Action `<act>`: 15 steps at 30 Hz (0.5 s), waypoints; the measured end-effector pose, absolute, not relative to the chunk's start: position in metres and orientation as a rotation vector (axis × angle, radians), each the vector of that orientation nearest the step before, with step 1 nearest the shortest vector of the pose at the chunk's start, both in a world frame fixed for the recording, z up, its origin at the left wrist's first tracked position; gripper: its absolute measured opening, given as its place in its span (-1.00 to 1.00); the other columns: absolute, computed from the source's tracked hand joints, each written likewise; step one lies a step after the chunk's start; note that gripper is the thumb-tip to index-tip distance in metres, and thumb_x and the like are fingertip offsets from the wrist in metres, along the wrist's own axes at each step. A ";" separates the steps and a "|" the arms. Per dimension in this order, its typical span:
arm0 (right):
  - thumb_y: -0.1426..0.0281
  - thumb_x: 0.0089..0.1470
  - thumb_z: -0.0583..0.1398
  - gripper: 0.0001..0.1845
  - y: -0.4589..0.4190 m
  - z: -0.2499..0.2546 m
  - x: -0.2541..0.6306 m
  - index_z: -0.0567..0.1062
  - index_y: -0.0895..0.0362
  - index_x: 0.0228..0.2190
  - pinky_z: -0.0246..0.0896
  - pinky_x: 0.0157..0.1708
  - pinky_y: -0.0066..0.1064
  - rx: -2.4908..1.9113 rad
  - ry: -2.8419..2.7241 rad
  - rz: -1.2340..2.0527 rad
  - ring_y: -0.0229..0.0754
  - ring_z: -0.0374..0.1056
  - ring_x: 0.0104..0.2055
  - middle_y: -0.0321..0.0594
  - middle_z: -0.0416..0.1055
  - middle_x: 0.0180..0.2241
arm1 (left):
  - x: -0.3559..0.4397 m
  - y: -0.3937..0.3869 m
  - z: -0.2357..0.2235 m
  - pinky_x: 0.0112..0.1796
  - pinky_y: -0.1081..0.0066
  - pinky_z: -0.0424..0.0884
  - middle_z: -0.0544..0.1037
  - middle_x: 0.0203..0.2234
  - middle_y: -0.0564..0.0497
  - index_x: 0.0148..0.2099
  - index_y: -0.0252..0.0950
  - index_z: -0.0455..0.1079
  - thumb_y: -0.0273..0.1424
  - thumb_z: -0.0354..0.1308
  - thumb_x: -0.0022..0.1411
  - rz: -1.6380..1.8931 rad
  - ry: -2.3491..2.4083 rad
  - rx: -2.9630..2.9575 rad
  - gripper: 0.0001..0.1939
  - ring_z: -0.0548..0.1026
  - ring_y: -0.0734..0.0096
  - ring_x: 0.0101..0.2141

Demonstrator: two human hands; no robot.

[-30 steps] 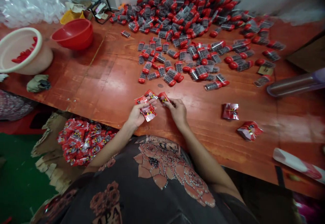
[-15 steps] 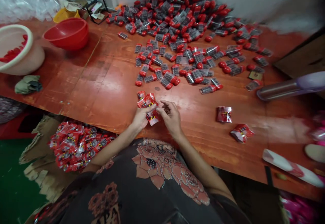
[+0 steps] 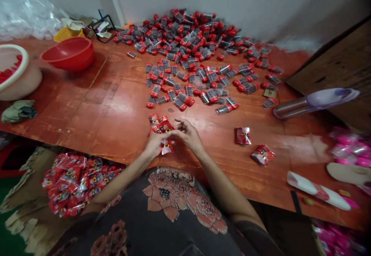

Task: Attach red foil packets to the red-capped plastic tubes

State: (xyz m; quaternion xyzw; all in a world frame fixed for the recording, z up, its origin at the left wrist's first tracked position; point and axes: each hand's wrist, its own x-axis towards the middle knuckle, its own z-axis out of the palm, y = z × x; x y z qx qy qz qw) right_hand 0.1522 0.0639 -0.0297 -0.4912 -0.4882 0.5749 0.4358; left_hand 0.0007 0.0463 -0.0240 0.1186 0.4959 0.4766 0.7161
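Note:
My left hand [image 3: 153,144] is closed round several small red printed packets [image 3: 162,127], which fan out above and below its thumb. My right hand [image 3: 189,135] is beside them, its thumb stretched to the packets and the left thumb. Its other fingers are bent and apart, and I see nothing held in them. Two more red packets lie to the right on the table, one flat packet [image 3: 242,135] and one crumpled packet [image 3: 262,155].
Red-capped clear tubes with dark contents [image 3: 185,39] are heaped at the back of the wooden table [image 3: 116,120]. A red bowl [image 3: 69,53] and white tub [image 3: 29,80] stand left. Packets [image 3: 75,182] fill a torn carton below. A scoop [image 3: 313,103] lies right.
The view has shifted, so the tabletop appears lower and further left. My right thumb has moved across the packets toward my left thumb. The packets remain in my left hand.

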 end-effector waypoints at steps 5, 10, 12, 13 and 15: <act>0.32 -0.15 0.37 -0.44 0.074 -0.029 0.155 0.50 0.08 -0.04 0.29 -0.32 -0.37 -1.122 -1.240 1.542 -0.26 0.35 -0.41 -0.41 0.41 -0.47 | -0.001 0.051 -0.023 -0.53 0.40 0.50 0.61 -0.47 -0.06 -0.28 -0.40 0.52 -0.47 0.42 -0.08 0.953 1.069 0.185 -0.74 0.55 0.36 -0.53; 0.28 0.05 0.26 -0.52 0.100 -0.031 0.169 0.50 0.06 0.04 0.34 -0.23 -0.28 -1.119 -1.583 1.458 -0.18 0.41 -0.34 -0.31 0.51 -0.41 | -0.005 0.056 -0.022 -0.59 0.46 0.44 0.59 -0.51 -0.03 -0.28 -0.38 0.51 -0.45 0.39 -0.03 1.030 1.098 0.199 -0.78 0.48 0.47 -0.61; 0.29 0.19 0.12 -0.59 0.120 -0.038 0.172 0.50 0.05 0.05 0.34 -0.12 -0.20 -1.219 -1.743 1.236 -0.12 0.43 -0.24 -0.22 0.56 -0.30 | -0.004 0.058 -0.022 -0.62 0.49 0.40 0.57 -0.55 0.03 -0.30 -0.36 0.50 -0.45 0.42 -0.06 1.075 1.112 0.213 -0.77 0.43 0.52 -0.64; 0.33 0.23 0.07 -0.60 0.130 -0.043 0.174 0.50 0.06 0.05 0.31 -0.04 -0.15 -1.281 -1.817 1.056 -0.09 0.43 -0.15 -0.16 0.57 -0.21 | -0.004 0.059 -0.022 -0.63 0.50 0.38 0.56 -0.56 0.05 -0.31 -0.36 0.50 -0.44 0.43 -0.08 1.096 1.117 0.209 -0.75 0.42 0.53 -0.65; 0.45 0.23 0.03 -0.57 0.147 -0.053 0.175 0.49 0.09 0.07 0.17 0.15 -0.07 -1.339 -1.988 0.747 -0.02 0.33 0.07 -0.08 0.51 0.01 | -0.003 0.060 -0.020 -0.66 0.52 0.34 0.55 -0.56 0.07 -0.30 -0.36 0.49 -0.41 0.44 -0.09 1.119 1.114 0.193 -0.72 0.42 0.55 -0.66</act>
